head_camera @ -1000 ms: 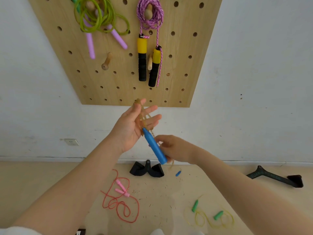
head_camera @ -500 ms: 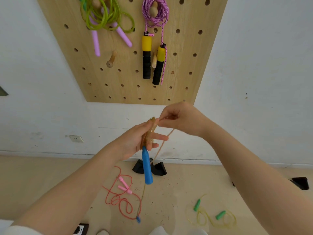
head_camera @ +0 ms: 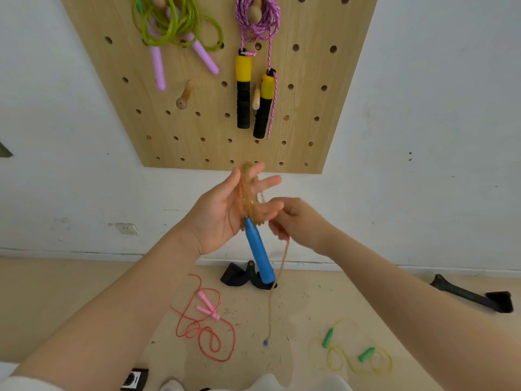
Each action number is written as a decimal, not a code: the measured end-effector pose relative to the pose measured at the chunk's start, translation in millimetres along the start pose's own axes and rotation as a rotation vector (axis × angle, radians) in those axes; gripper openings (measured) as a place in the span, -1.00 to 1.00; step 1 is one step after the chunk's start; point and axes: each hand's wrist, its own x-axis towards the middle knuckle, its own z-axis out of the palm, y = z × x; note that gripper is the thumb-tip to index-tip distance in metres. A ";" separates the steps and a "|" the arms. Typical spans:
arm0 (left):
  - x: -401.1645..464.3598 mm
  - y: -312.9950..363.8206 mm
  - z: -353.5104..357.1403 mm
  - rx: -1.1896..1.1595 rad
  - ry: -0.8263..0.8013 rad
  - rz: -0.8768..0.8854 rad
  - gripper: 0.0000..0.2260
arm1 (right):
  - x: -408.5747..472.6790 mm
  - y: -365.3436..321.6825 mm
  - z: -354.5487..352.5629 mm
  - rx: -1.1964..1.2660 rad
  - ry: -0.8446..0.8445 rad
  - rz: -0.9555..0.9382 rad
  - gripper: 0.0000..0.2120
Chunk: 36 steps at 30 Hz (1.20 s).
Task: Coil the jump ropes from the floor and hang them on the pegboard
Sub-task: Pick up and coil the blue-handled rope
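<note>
**Rope half-wound below the pegboard**

A person's left hand [head_camera: 222, 213], palm up with fingers spread straight, carries loops of a thin translucent orange jump rope [head_camera: 248, 196] wound across the palm, its blue plastic handle [head_camera: 258, 252] hanging down from the coil. The right hand [head_camera: 296, 221], just beside it, pinches the rope's loose strand, which drops to a small blue end near the floor, apparently the second handle. Beyond, on the tan floor [head_camera: 56, 300], lie a tangled red rope with pink handles [head_camera: 205, 328] and a yellow rope with green handles [head_camera: 352, 359]. Above, the wooden pegboard [head_camera: 310, 108] holds a coiled green rope with lilac handles [head_camera: 174, 26] and a pink braided rope with yellow-and-black handles [head_camera: 255, 69].
</note>
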 end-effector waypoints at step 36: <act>8.8 -14.5 -42.2 0.048 0.349 0.007 -0.32 | -13.8 -23.1 15.5 -0.380 -0.397 0.056 -0.74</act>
